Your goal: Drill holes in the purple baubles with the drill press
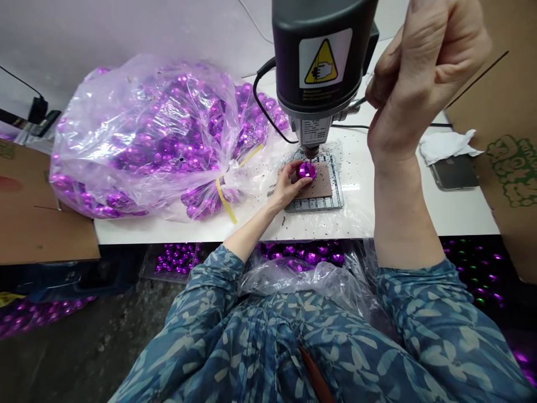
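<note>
Drilling seems the step in hand: left hand [287,187] pinches a purple ball [306,170] on the brown pad [322,183] beneath the drill press [323,61], toward the white table's [461,215] front edge. Right hand [419,73] is clenched round the feed lever [357,102]. Lowering the bit calls for a steady, centred ball.

Glossy purple ball [306,170]; clear plastic bag [146,134]

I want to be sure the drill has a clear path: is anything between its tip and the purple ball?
Nothing visible does. The left hand holds the purple ball from its side on the brown pad, right under the drill tip. The right hand grips the lever above.
</note>
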`<state>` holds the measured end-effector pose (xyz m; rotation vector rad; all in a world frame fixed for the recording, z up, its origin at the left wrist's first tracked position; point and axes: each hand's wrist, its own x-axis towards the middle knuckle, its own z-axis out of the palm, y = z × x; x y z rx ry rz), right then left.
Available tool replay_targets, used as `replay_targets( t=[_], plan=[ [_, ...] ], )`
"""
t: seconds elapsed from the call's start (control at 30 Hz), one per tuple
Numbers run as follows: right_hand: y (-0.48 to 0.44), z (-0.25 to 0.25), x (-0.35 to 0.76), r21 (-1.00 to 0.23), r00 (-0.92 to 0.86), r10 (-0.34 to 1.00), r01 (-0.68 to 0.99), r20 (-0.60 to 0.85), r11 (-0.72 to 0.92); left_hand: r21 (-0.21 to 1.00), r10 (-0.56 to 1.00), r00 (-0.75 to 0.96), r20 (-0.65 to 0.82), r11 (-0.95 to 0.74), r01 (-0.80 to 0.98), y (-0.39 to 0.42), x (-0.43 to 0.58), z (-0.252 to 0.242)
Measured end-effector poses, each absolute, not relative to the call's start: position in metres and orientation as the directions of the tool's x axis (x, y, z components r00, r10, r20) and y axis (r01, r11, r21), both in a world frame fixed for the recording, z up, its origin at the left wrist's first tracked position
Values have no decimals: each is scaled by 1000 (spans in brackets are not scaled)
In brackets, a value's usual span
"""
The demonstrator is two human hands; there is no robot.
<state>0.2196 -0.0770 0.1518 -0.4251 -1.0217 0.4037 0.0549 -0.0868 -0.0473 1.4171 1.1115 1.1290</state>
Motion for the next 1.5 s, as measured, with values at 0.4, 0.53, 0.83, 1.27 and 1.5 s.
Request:
replay_targets(
  t=[0.4, 0.53, 0.83, 1.27, 1.5],
  plan=[
    [-76, 148, 221, -499, 442, 491, -106, 751, 860, 922, 957, 176, 229, -271, 276, -101, 62, -56],
    [-76, 146, 221, -494, 451, 474, -82, 756, 866, 919, 957, 173, 232, -274, 284, -104, 65, -53],
    [-81, 146, 219, -468, 456, 445, -70, 770, 881, 936, 962, 164, 217, -253, 246, -107, 67, -49],
    [-88, 111, 223, -437, 499, 297, 189, 814, 879, 879, 926, 232, 298, -361, 311, -98, 62, -75],
    [-82, 97, 223, -439, 540, 249, 256, 804, 862, 881, 926, 211, 314, -367, 299, -96, 63, -80]
  ],
)
